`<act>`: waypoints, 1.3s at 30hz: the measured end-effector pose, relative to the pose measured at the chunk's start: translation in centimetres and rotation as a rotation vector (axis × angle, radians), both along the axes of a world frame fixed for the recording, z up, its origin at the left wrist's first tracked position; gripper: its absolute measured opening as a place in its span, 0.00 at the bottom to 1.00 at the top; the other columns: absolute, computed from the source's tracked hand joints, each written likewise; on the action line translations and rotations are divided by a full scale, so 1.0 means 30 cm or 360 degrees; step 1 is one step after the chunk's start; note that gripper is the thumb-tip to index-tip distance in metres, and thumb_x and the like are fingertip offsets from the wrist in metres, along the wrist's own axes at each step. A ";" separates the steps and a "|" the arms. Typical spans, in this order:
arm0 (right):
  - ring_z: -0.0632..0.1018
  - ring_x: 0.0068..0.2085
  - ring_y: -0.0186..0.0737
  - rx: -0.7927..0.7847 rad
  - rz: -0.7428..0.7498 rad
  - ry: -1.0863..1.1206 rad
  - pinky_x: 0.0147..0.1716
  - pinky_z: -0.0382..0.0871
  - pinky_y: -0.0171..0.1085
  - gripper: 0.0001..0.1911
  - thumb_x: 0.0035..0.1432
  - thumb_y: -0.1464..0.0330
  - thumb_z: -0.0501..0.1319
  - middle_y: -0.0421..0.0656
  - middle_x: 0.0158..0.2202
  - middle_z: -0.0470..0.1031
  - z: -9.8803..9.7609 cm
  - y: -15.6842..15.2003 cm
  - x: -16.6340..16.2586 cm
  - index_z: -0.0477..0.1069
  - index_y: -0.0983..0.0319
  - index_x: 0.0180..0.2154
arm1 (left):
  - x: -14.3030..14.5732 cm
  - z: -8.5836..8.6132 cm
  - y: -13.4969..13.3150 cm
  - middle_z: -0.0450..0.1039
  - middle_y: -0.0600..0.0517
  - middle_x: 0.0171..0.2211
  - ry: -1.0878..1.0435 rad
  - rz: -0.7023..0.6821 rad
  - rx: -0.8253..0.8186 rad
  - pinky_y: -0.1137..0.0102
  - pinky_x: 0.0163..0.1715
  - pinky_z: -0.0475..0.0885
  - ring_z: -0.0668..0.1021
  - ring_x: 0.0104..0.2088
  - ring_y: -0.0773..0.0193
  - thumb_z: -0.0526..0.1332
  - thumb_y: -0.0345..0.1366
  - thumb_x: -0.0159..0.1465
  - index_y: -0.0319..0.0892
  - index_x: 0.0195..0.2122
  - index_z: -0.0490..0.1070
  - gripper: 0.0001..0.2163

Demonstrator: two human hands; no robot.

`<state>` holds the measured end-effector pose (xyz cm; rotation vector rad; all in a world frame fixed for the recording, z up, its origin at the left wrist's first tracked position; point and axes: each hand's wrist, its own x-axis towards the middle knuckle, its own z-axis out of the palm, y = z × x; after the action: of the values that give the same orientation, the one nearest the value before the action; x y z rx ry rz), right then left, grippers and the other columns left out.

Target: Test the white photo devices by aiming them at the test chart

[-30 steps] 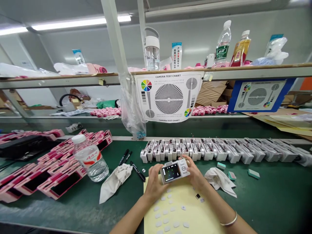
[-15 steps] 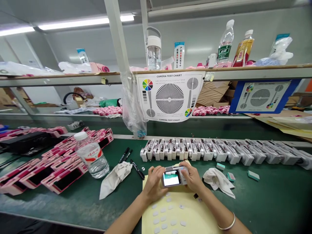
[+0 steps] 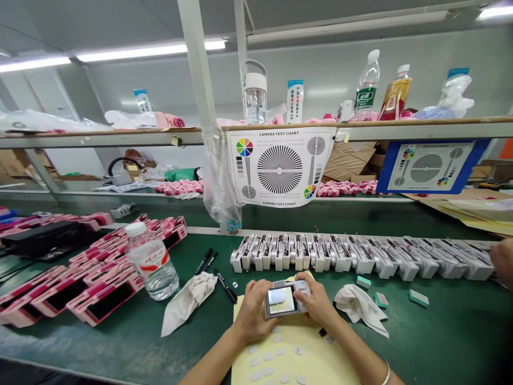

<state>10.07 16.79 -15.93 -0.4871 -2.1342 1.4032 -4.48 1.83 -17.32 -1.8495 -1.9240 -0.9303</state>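
Over the yellow sheet (image 3: 320, 363) at the near edge of the green bench (image 3: 441, 337), a small silver camera (image 3: 282, 299) is held with its lit screen facing up. The left hand (image 3: 250, 315) is closed round the camera's left end. The right hand (image 3: 318, 302) is closed round its right end, thumb on the back. Behind, a row of grey cameras (image 3: 360, 256) lies along the bench. A crumpled white cloth (image 3: 358, 307) sits just right of the right hand.
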 end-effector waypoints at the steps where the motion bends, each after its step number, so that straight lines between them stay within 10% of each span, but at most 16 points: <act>1: 0.65 0.17 0.32 -0.0006 -0.0002 0.0005 0.08 0.58 0.30 0.19 0.48 0.54 0.59 0.38 0.24 0.65 -0.002 0.000 -0.001 0.64 0.59 0.38 | 0.001 0.002 0.000 0.72 0.43 0.43 0.0010 0.0007 0.0003 0.55 0.49 0.59 0.73 0.46 0.49 0.60 0.42 0.51 0.41 0.50 0.59 0.25; 12: 0.68 0.24 0.36 0.0063 -0.0039 0.0107 0.22 0.64 0.32 0.14 0.50 0.58 0.59 0.39 0.25 0.68 -0.007 0.008 -0.004 0.67 0.60 0.36 | -0.009 -0.011 0.000 0.72 0.44 0.43 0.0145 0.0055 0.0095 0.56 0.47 0.58 0.72 0.45 0.48 0.60 0.41 0.51 0.42 0.51 0.58 0.26; 30: 0.66 0.15 0.31 -0.0210 -0.0039 0.0054 0.08 0.59 0.29 0.20 0.50 0.53 0.57 0.36 0.22 0.64 0.021 -0.018 0.011 0.64 0.61 0.37 | -0.021 -0.024 0.004 0.70 0.43 0.43 0.0227 0.0156 0.0347 0.56 0.47 0.59 0.72 0.45 0.49 0.60 0.48 0.52 0.40 0.51 0.58 0.28; 39: 0.75 0.24 0.39 -0.0548 -0.0121 0.0018 0.14 0.72 0.35 0.23 0.49 0.55 0.58 0.40 0.29 0.71 0.167 -0.003 0.094 0.60 0.59 0.44 | -0.002 -0.007 0.003 0.63 0.37 0.48 0.0101 0.0179 0.0454 0.56 0.46 0.63 0.68 0.49 0.47 0.55 0.50 0.57 0.37 0.56 0.49 0.31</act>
<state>12.90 16.71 -10.93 -0.6796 -1.8487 1.7322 -4.54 1.91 -17.53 -1.5734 -1.7346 -1.0354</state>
